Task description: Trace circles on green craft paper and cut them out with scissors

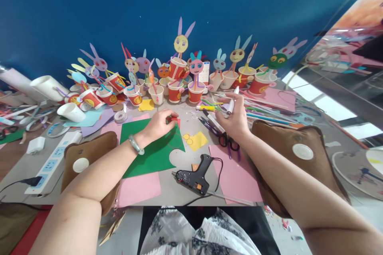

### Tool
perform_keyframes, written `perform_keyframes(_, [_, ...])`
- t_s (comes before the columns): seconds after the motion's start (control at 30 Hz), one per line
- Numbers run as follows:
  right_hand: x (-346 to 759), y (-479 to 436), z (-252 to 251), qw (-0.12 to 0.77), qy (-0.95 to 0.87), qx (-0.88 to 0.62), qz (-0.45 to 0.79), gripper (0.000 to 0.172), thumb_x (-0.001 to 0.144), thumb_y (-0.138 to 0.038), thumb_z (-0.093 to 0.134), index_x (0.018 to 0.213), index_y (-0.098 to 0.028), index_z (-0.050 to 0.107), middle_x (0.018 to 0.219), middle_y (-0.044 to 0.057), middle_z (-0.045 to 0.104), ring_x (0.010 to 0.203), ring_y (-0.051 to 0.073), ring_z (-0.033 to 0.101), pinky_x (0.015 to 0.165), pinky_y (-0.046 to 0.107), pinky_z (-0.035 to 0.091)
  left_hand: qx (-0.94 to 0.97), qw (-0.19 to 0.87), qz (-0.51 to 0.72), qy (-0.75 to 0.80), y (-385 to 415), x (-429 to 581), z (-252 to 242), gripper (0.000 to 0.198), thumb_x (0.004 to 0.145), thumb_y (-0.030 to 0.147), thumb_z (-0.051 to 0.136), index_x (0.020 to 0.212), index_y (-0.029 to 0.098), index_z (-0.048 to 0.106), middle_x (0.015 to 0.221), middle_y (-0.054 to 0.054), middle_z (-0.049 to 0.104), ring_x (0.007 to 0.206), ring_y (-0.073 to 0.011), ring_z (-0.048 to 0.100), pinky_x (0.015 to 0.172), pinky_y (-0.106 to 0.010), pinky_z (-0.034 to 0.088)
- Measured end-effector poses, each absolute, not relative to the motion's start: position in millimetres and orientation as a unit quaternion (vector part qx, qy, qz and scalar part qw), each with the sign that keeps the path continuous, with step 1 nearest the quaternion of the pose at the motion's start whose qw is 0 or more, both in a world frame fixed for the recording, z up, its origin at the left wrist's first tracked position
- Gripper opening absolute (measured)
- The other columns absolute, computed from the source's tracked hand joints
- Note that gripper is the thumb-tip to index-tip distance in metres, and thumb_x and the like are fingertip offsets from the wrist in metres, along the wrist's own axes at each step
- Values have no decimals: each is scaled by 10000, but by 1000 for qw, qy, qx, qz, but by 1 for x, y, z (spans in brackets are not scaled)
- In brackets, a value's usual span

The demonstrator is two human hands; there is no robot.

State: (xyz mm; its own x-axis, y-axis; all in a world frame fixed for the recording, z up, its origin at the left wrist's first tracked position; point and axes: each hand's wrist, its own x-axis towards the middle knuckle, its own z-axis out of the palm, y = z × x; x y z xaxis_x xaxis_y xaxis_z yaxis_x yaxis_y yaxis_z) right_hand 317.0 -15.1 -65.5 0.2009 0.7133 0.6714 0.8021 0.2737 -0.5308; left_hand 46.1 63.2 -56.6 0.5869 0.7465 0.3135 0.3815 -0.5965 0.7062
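My left hand rests on a green paper sheet, its fingers pinched on a small red piece at the sheet's upper edge. My right hand is closed round a white marker pen held upright above the table. Just below that hand lie black-handled scissors. A yellow paper scrap with two small circles lies between my hands. A black glue gun lies near the table's front edge.
A row of paper cups with paper rabbit heads on sticks stands along the blue wall. Pink paper sheets, two brown cushions, a white power strip, tape and strewn paper strips surround the work area.
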Motion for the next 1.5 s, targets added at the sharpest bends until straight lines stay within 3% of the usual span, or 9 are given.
perform_keyframes(0.2, [308, -16, -62, 536, -590, -600, 74, 290, 914, -367, 573, 1171, -236, 551, 904, 48, 758, 717, 208, 669, 720, 385, 534, 724, 528, 301, 328, 69, 49, -65, 222, 846, 199, 709, 1053, 127, 672, 995, -93, 748, 821, -154, 709, 763, -314, 601])
perform_keyframes(0.37, [298, -25, -55, 513, -620, -569, 169, 470, 980, -603, 432, 1068, -212, 678, 578, -4, 643, 501, 167, 572, 533, 306, 467, 655, 629, 288, 304, 70, 51, -73, 342, 776, 248, 807, 1067, 114, 686, 963, -91, 747, 825, -154, 714, 813, -339, 602])
perform_keyframes(0.5, [297, -28, -53, 469, -667, -569, 108, 412, 967, -551, 500, 1109, -216, 692, 696, 27, 705, 626, 180, 617, 630, 316, 489, 648, 646, 279, 291, 70, 51, -77, 374, 722, 248, 848, 1036, 115, 693, 950, -76, 741, 835, -155, 705, 842, -350, 582])
perform_keyframes(0.73, [290, -32, -47, 545, -580, -526, 299, 380, 927, -554, 572, 960, -189, 673, 551, -30, 544, 479, 107, 436, 481, 259, 346, 636, 676, 268, 259, 69, 55, -83, 406, 706, 263, 864, 1026, 129, 652, 934, -51, 715, 841, -144, 697, 824, -319, 561])
perform_keyframes(0.9, [281, -35, -49, 563, -552, -480, 385, 310, 889, -517, 645, 874, -225, 543, 593, -41, 601, 476, 102, 474, 486, 243, 370, 631, 684, 277, 239, 63, 57, -83, 476, 703, 233, 872, 1098, 150, 619, 985, -42, 677, 895, -137, 687, 854, -311, 556])
perform_keyframes(1.13, [287, -33, -51, 558, -588, -520, 269, 247, 949, -478, 555, 970, -231, 543, 685, -9, 683, 489, 117, 543, 528, 259, 436, 649, 666, 272, 246, 58, 57, -81, 487, 711, 180, 851, 1139, 136, 624, 1008, -77, 689, 900, -148, 671, 853, -334, 565])
perform_keyframes(1.27, [307, -25, -54, 424, -667, -603, 112, 143, 902, -297, 548, 1013, -224, 602, 754, 19, 713, 581, 164, 622, 606, 298, 464, 676, 623, 285, 270, 59, 57, -81, 420, 743, 113, 792, 1131, 119, 630, 987, -90, 703, 869, -143, 676, 804, -301, 569])
perform_keyframes(1.4, [320, -20, -58, 251, -733, -632, 19, 282, 787, -164, 554, 1062, -214, 594, 818, 36, 729, 671, 202, 639, 843, 406, 449, 713, 570, 284, 295, 58, 58, -82, 305, 776, 75, 727, 1069, 109, 648, 992, -102, 726, 864, -148, 692, 810, -297, 567])
perform_keyframes(1.5, [320, -18, -63, 185, -749, -637, -7, 315, 781, -163, 544, 1090, -203, 587, 855, 70, 724, 769, 247, 645, 882, 435, 419, 744, 528, 275, 303, 58, 59, -85, 235, 797, 89, 705, 1028, 110, 662, 974, -102, 743, 866, -165, 709, 813, -306, 569])
